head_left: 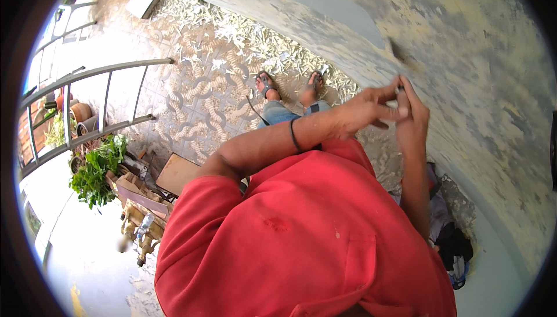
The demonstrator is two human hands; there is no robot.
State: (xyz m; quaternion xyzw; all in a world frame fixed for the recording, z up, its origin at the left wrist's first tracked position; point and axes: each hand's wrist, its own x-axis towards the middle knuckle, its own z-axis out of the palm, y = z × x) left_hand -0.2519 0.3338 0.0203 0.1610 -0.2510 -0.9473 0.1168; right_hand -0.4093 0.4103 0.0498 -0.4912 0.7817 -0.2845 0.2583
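My two hands meet in front of the patchy, scraped wall [464, 79], to the right of the middle. My left hand [362, 112] reaches across from the left, its fingers bent and drawn together against the fingers of my right hand [413, 118]. The fingers of my right hand point up and close in a pinch. Something small and dark [400, 88] shows between the fingertips, too small and blurred to name. A dark band [295, 135] circles my left forearm.
Pale paint flakes [278, 41] litter the patterned floor along the wall's foot. A metal ladder [96, 70] stands at the left, near a leafy plant [96, 175] and a brown board [178, 174]. Dark cloth or bags [454, 247] lie by the wall at lower right.
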